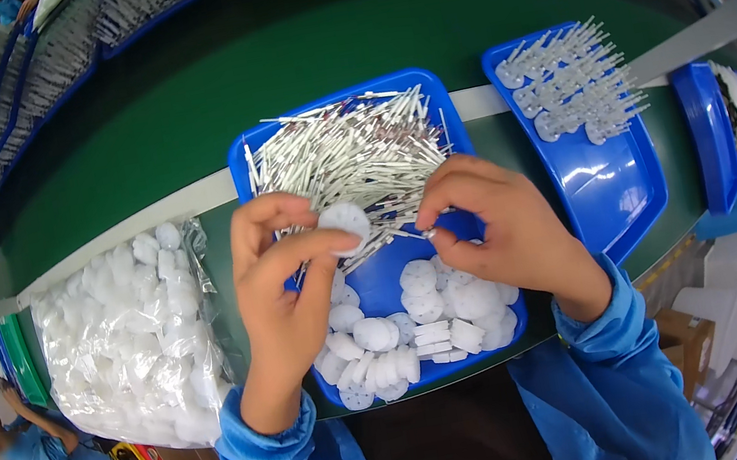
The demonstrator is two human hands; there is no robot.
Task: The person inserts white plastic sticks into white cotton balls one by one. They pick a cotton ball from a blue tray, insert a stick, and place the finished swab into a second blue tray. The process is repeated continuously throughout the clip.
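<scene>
At the centre of the frame, our left hand point(282, 264) pinches a white disc point(345, 223) while our right hand point(494, 223) closes its fingertips on a thin white stick point(406, 233). Both hover over the blue tray point(342, 132) of sticks and discs on the desk point(172, 107); a bag of discs point(128, 338) lies at left.

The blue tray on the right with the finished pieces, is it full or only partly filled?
Partly filled. The right blue tray has assembled pieces only at its far end; the near half shows bare blue.
</scene>
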